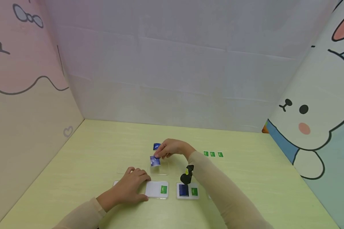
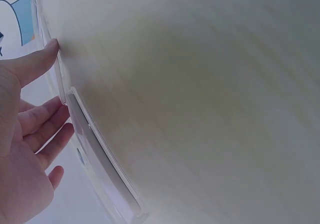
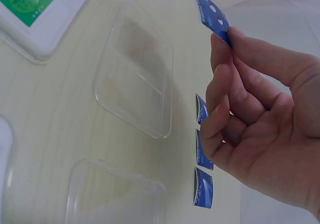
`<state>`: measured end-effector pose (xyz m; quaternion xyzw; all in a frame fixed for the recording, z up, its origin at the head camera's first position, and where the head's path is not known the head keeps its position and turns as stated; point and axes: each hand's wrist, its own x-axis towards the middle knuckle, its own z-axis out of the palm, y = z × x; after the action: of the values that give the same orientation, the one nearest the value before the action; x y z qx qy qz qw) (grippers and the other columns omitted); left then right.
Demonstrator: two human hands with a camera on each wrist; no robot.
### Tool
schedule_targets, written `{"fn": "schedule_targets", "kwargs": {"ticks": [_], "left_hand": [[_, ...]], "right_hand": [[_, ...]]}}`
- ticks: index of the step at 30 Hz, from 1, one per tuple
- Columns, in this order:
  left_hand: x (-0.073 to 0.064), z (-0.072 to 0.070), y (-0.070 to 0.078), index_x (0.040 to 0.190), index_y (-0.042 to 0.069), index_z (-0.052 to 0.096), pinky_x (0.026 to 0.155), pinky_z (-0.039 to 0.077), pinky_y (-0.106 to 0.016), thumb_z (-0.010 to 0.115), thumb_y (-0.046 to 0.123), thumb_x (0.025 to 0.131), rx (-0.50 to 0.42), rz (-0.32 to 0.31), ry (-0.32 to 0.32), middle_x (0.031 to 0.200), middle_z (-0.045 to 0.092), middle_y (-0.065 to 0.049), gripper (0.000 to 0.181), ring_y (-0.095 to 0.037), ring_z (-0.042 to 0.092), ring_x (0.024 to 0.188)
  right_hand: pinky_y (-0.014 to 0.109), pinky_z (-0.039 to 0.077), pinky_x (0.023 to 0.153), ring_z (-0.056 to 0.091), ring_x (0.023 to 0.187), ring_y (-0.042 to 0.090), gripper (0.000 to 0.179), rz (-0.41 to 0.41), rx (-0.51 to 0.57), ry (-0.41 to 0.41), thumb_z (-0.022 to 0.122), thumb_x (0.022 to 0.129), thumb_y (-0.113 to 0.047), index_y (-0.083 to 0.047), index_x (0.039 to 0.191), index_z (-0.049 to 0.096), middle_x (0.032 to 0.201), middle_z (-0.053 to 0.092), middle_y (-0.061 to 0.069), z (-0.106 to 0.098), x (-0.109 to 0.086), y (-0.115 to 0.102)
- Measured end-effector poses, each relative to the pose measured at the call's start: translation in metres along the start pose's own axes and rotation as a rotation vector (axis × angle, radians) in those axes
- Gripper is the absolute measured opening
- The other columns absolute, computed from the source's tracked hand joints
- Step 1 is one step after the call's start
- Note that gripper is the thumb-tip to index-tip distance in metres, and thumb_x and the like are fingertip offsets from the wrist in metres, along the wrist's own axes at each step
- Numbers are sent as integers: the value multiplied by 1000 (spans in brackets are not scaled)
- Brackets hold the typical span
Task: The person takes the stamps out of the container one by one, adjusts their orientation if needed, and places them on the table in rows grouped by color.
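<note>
Between thumb and index finger, my right hand (image 1: 172,149) pinches a small blue printed sticker (image 1: 155,161), held above a clear plastic lid (image 3: 135,79). The sticker (image 3: 211,13) is tilted in the right wrist view. My left hand (image 1: 129,187) holds the left end of a flat white box (image 1: 156,189), with the thumb at its near side and the fingers at its far corner. A green sticker (image 1: 163,189) is on that box's right part. Another white box (image 1: 190,196) stands to the right, bearing a dark blue sticker (image 1: 183,190) and a green one.
Several blue stickers (image 3: 203,188) lie in a row beyond the lids. Three green stickers (image 1: 212,154) lie at the back right. A second clear lid (image 3: 115,171) is on the table. Another white box (image 1: 115,183) shows partly behind my left hand.
</note>
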<state>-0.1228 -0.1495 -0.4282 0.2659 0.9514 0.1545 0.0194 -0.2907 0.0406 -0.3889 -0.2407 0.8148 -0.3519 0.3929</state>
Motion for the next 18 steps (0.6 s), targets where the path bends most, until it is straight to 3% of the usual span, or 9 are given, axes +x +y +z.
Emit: {"fn": "schedule_targets", "kwargs": {"ticks": [10, 18], "left_hand": [[-1, -3, 0, 112, 11, 65, 99, 34, -53, 80, 45, 71, -6, 0, -4, 114, 65, -2, 55, -22, 56, 109], [0, -2, 0, 112, 12, 65, 99, 34, -53, 80, 44, 71, -13, -4, -5, 112, 65, -1, 54, -20, 56, 107]], "right_hand": [[23, 42, 65, 51, 72, 13, 23, 1, 9, 5, 67, 89, -21, -5, 104, 74, 78, 64, -3, -4, 8, -10], [25, 37, 62, 46, 65, 12, 24, 26, 25, 56, 67, 89, -22, -5, 106, 73, 73, 62, -3, -11, 17, -11]]}}
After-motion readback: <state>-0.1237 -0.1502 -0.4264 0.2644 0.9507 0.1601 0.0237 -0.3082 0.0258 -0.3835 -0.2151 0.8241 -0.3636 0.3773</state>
